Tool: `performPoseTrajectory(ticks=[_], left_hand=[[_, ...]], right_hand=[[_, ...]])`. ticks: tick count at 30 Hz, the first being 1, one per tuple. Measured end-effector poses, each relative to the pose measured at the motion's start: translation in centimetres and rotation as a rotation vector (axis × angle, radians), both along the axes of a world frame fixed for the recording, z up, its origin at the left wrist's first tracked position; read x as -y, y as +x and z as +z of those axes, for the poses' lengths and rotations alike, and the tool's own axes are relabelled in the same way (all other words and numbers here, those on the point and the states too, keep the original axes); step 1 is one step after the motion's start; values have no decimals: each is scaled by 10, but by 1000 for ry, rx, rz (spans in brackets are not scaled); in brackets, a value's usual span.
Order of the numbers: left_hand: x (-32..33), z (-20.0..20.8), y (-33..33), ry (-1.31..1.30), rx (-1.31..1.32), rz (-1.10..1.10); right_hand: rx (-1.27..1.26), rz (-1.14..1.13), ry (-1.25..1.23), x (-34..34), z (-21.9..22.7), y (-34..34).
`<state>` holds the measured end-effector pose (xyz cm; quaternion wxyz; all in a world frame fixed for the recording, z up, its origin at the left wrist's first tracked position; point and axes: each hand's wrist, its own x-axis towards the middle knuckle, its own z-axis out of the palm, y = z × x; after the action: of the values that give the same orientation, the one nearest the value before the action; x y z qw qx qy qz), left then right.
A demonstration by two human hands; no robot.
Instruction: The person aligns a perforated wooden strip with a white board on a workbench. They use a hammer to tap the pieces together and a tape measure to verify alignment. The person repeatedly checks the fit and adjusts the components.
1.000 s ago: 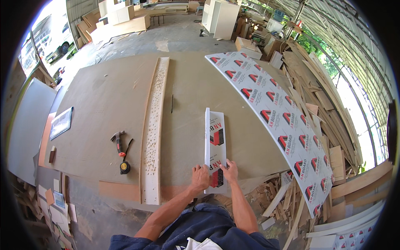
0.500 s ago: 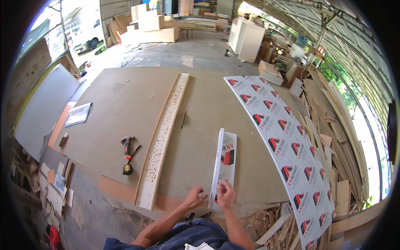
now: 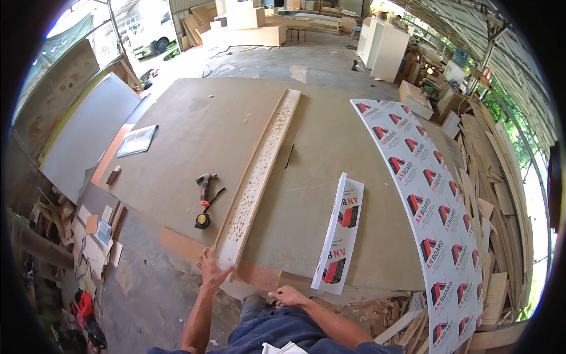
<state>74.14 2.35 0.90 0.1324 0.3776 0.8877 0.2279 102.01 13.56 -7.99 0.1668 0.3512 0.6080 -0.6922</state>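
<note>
Left hand [image 3: 213,269] grips the spotted white board [image 3: 260,180] at its near end; right hand [image 3: 290,296], fingers curled closed, is right of it.

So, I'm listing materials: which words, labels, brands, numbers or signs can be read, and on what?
I won't copy printed wording; here's where it stands.
Large white panel: repeated red-and-black logos, bold readable lettering; fine print too small.
Short white piece: similar print, incomplete.
Tape measure, dark-edged sheet: any print too small to read.
Spotted board at left hand: no lettering visible.
</note>
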Motion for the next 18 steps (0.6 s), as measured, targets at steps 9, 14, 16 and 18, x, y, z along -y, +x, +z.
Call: performPoseTrajectory(ticks=[9,14,16,18], left_hand=[[4,-25,-10,-132,-14,-223],[10,-32,-20,-75,-3,-286],[12,-28,-29,-43,46,-316],[18,-27,-38,9,110,-330]], right_hand=[[-82,-870,-205,37,-19,-25],[-53,-1015,-18,56,-3,-28],[-92,-1096,55,61,25,-38],[-159,-1138,130,64,58,-47]])
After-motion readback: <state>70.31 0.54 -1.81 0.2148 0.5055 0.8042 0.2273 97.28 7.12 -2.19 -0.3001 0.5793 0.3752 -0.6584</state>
